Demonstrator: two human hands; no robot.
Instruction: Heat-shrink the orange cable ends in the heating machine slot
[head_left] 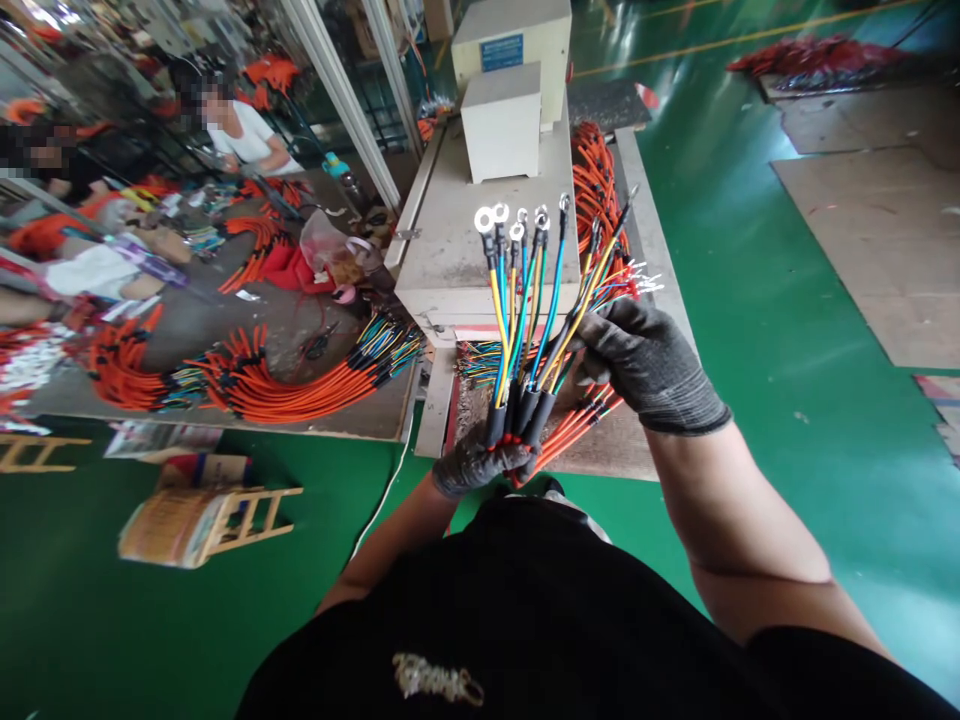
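Note:
My left hand [480,464], in a dark grey glove, is closed around a bunch of orange cables near their black sleeves [525,412]. Out of the sleeves fan yellow, blue and black wires [504,320], several tipped with silver ring terminals [516,226]. My right hand [646,362], gloved alike, pinches a few of these wires on the right side of the bunch. Their ends lean up and to the right, past its fingertips. Behind them, on the bench, lie more wire ends [484,362], partly covered by the bunch.
A cream machine [499,130] stands on the bench ahead, with orange cables [596,190] to its right. Bundled orange cables [292,385] lie on the left table. A wooden stool [251,520] is on the floor. Cardboard [870,240] lies at right. Two people [247,135] sit at far left.

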